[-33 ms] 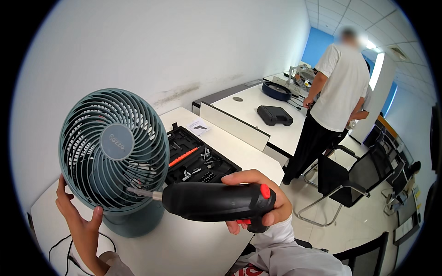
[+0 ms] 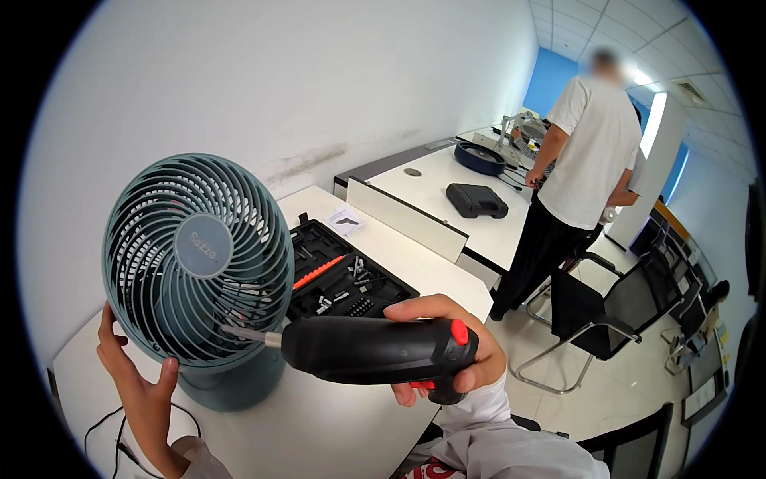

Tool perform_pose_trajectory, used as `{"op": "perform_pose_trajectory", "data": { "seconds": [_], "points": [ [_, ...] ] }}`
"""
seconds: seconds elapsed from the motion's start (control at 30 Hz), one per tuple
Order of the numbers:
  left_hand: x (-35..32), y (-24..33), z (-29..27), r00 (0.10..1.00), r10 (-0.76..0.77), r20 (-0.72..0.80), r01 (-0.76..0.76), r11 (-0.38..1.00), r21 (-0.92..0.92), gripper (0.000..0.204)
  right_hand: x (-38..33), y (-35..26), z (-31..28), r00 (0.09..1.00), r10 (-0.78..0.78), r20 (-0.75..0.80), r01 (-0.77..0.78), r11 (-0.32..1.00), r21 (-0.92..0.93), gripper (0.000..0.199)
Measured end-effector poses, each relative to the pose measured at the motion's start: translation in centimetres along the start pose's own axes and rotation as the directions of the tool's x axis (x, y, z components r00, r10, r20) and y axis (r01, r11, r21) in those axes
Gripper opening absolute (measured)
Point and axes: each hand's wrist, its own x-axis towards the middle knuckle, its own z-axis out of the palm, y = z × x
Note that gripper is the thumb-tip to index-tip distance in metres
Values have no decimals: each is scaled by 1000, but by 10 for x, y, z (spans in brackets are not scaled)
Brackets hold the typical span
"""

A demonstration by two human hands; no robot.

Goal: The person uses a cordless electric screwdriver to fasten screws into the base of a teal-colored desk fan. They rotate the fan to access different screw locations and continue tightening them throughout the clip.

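A dark green desk fan (image 2: 144, 295) stands on the white table at left, its round slatted grille facing me. My left hand (image 2: 144, 391) steadies it by the lower left rim, thumb at the front edge and fingers round the side. In my right hand (image 2: 479, 351) is a black cordless electric screwdriver (image 2: 367, 349) with red buttons, held level and pointing left. Its bit (image 2: 247, 334) reaches in front of the lower right part of the grille; whether the tip touches cannot be told. My right fingers wrap round its handle, partly hidden behind it.
Behind the fan lies an open black tool case (image 2: 375, 279) with bits and an orange strip, beside a paper leaflet (image 2: 345, 221). A black cable (image 2: 120, 439) lies at lower left. Another table (image 2: 423, 188) holds a closed black case (image 2: 476, 200). A person (image 2: 586, 152) stands beside a chair (image 2: 610, 311).
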Motion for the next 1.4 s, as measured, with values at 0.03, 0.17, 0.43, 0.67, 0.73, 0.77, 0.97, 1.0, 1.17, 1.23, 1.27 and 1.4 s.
{"op": "perform_pose_trajectory", "data": {
  "seconds": [0.03,0.17,0.43,0.67,0.73,0.77,0.97,1.0,1.17,1.23,1.27,1.4],
  "points": [
    [0,0,-1,1000,-3,6,3,1000,5,101,0,0,1,1000,-2,-2,2,1000,2,86],
    [-1,-3,0,1000,-6,-3,6,1000,-25,99,-1,0,1,1000,-5,3,5,1000,11,86],
    [-2,0,1,1000,-10,-24,9,999,-46,98,-1,6,0,1000,-14,-14,14,999,40,87],
    [-2,4,5,998,-50,-34,48,998,-51,89,-3,7,0,999,9,-54,-7,999,44,86],
    [-2,4,4,998,-43,-43,41,998,-44,87,-3,7,-1,999,12,-47,-10,999,41,86],
    [-2,4,3,998,-46,-47,43,998,-54,87,-2,7,-1,999,12,-36,-11,999,42,86],
    [-2,2,5,997,-45,-65,40,996,-79,84,-2,12,5,997,9,-80,-4,998,67,87],
    [-2,3,6,996,-49,-69,43,995,-86,84,-2,12,5,997,6,-82,0,998,65,87],
    [-3,9,6,996,-61,-59,55,995,-85,84,-5,11,1,996,18,-90,-13,999,51,87],
    [-3,14,6,997,-71,-43,68,994,-81,85,-4,11,0,994,28,-109,-23,999,46,87],
    [-3,17,7,997,-71,-36,68,994,-80,85,-4,11,-3,994,28,-105,-24,999,42,87],
    [0,19,5,998,-47,-35,44,994,-96,87,0,14,-8,997,24,-76,-20,998,52,87]
  ]
}}
